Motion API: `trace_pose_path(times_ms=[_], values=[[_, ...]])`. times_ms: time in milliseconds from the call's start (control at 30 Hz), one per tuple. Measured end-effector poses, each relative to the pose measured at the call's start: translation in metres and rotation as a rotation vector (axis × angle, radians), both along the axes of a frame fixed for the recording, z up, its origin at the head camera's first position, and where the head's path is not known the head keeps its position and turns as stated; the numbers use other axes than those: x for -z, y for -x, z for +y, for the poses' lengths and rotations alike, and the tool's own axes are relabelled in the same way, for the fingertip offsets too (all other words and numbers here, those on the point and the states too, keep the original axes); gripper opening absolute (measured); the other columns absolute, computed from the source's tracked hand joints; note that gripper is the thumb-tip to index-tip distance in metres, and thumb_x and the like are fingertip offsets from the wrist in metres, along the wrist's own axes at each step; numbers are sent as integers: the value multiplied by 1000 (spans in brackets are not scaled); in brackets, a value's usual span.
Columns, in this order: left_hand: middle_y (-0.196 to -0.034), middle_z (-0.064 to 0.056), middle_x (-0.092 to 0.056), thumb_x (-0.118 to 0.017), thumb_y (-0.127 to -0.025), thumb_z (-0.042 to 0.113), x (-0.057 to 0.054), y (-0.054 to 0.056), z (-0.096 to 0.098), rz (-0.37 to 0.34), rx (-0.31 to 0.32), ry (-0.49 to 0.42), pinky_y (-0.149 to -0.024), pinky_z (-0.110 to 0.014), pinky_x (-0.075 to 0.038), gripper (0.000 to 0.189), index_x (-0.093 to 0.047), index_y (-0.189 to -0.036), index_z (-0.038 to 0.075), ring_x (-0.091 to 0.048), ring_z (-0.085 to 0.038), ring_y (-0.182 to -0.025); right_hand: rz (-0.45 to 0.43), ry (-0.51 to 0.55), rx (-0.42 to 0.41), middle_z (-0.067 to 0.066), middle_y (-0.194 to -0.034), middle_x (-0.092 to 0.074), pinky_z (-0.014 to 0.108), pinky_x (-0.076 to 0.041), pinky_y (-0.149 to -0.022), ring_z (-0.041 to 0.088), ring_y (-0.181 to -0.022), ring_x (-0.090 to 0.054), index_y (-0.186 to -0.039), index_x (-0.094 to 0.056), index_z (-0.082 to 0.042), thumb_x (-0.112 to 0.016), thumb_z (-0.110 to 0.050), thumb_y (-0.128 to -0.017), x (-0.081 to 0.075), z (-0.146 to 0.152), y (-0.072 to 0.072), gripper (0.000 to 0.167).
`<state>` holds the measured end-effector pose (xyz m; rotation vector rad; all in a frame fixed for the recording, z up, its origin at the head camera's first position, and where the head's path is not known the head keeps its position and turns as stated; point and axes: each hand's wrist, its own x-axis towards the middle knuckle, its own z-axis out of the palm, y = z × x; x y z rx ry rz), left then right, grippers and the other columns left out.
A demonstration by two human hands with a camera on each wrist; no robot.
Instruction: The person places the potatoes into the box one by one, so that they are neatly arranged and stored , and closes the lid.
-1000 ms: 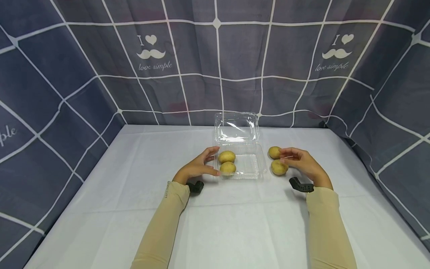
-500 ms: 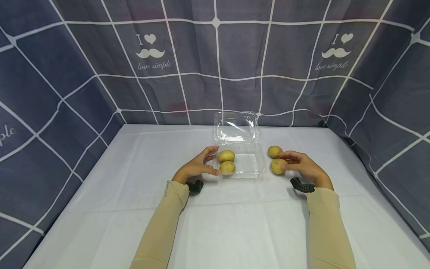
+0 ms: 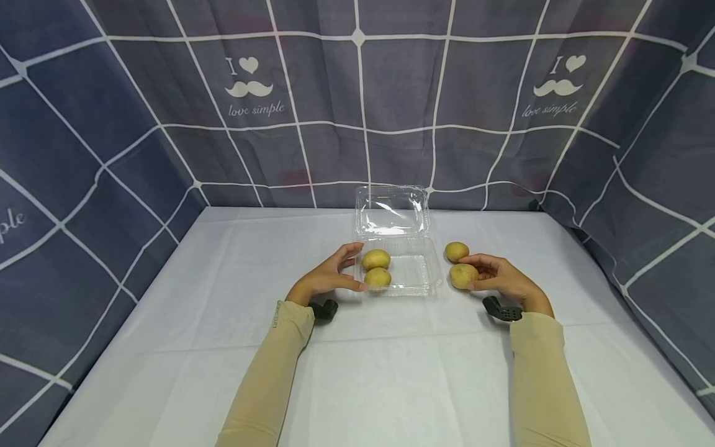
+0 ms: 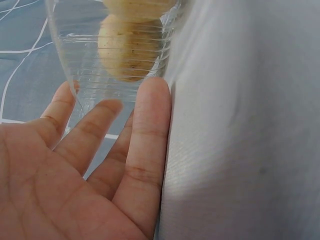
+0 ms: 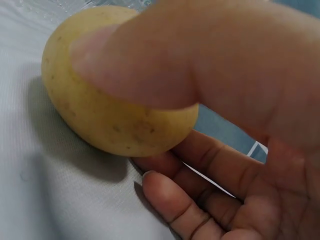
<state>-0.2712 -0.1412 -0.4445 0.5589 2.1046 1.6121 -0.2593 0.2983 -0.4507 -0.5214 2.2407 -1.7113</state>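
A clear plastic clamshell container (image 3: 410, 267) lies with its lid raised at the back. Inside its left half are two potatoes (image 3: 378, 277), one behind the other. My left hand (image 3: 329, 273) rests at the container's left side, fingers and thumb spread and fairly straight; in the left wrist view the fingertips (image 4: 152, 92) touch the ribbed wall. Right of the container, my right hand (image 3: 503, 276) pinches the nearer potato (image 5: 125, 120), with the thumb over it and the fingers on the other side. That potato sits low at the cloth.
One more potato (image 3: 456, 251) lies just behind the pinched one. The table is covered with a white cloth (image 3: 368, 372). Dark checked curtains (image 3: 402, 93) stand at the back and both sides, close behind the raised lid (image 3: 393, 211).
My right fingers have shifted from above the two right-hand potatoes down around the nearer one, which has moved very slightly. The left hand and container stay put.
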Motion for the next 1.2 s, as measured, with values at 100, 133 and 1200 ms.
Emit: trace_pose_path(times_ms=[100,133,1200], values=[[-178,-14,-20,-84,-87,5,1,0,0,6,2,-5,-125,-57,-38,105,-21,-171,7,-25,-40,-162,7,5,-4,-12,-119,-69,19,-57,-85,8,-99,-65,-143,-55,16,-78,10,-91,0,0,-1,57],[-178,-14,-20,-84,-87,4,1,0,0,6,1,-5,-125,-57,-38,106,-21,-171,8,-25,-40,-162,11,8,-4,-11,-119,-70,20,-57,-85,9,-99,-65,-142,-57,15,-78,10,-91,0,0,-1,56],[-178,-13,-22,-85,-88,6,8,-2,-2,17,-1,-33,-125,-56,-39,104,-23,-171,7,-25,-40,-162,110,-79,111,-10,-117,-69,20,-58,-86,7,-103,-67,-137,-60,16,-82,3,-90,-13,-10,-3,53]])
